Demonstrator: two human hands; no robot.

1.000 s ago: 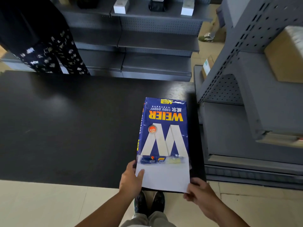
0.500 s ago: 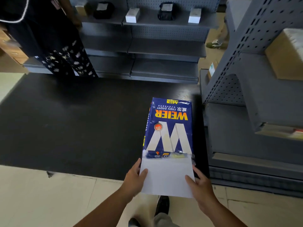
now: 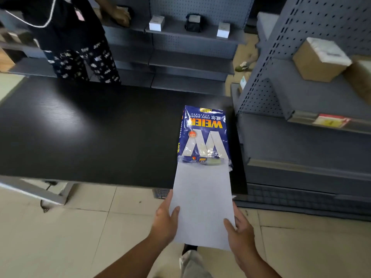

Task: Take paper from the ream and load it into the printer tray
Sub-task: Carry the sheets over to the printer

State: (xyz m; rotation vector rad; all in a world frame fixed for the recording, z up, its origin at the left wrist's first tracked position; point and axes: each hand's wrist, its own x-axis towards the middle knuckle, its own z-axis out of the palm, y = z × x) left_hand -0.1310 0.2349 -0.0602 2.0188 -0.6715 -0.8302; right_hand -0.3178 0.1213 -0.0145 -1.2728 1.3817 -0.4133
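Both hands, left hand (image 3: 165, 218) and right hand (image 3: 240, 232), pinch a paper stack's (image 3: 202, 201) near sides, half drawn from the ream (image 3: 203, 135) at the surface's (image 3: 90, 133) near right corner. Loading remains; no printer tray visible.

White paper (image 3: 202, 199) sticks halfway out of blue ream (image 3: 204, 135), wrapper torn

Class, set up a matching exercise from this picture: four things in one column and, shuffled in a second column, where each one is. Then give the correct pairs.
1. white paper stack
2. blue ream wrapper
3. cardboard box
4. small white box

A. on the right-hand grey shelf
B. on the black table
C. on the far shelf
D. between both hands, sticking out of the wrapper

Pairs: 1-D, 2-B, 3-A, 4-C
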